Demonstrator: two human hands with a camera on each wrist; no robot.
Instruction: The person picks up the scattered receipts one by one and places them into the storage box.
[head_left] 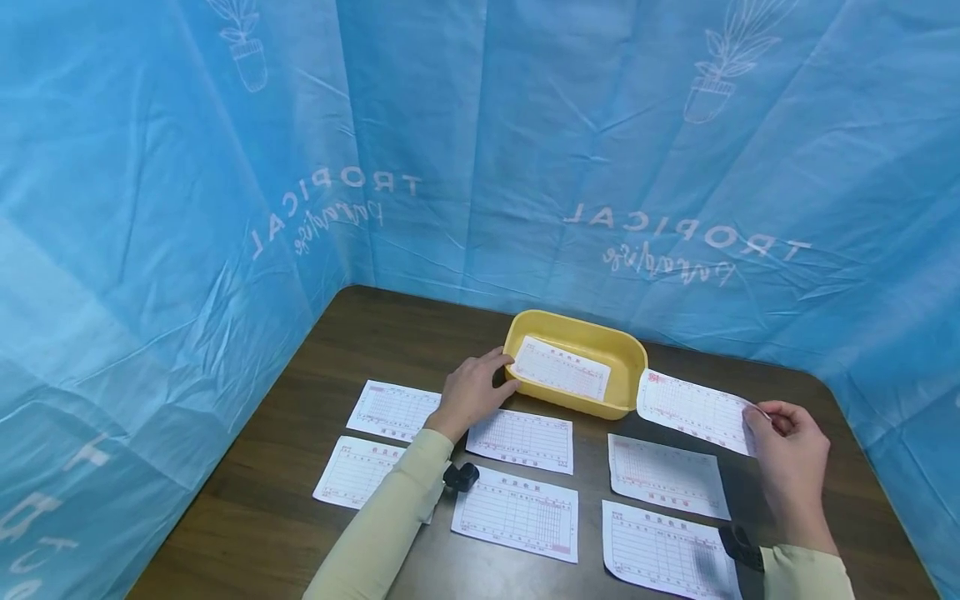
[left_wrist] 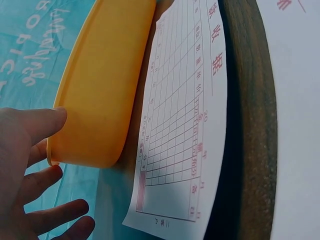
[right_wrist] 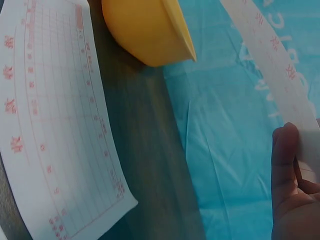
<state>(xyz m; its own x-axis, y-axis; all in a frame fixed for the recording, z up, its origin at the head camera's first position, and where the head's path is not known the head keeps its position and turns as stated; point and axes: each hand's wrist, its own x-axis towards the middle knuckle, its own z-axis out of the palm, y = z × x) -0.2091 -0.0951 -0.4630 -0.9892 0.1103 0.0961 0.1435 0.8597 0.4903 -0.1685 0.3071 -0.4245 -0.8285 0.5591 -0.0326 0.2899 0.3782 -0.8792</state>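
A yellow tray (head_left: 627,355) stands at the back of the dark wooden table (head_left: 255,517) with one printed slip (head_left: 561,368) lying inside it. My left hand (head_left: 501,372) rests against the tray's left end, fingers fairly straight. In the left wrist view one finger (left_wrist: 42,122) lies on the tray's outer wall (left_wrist: 100,95) and the others are spread. My right hand (head_left: 757,412) pinches the right end of another slip (head_left: 693,410), held in the air just right of the tray. The right wrist view shows the thumb (right_wrist: 285,165) on that slip (right_wrist: 280,65).
Several more slips lie flat in front of the tray, among them ones at left (head_left: 393,410), middle (head_left: 521,440) and right (head_left: 666,475). Blue printed sheeting (head_left: 187,208) walls in the table at the back and both sides.
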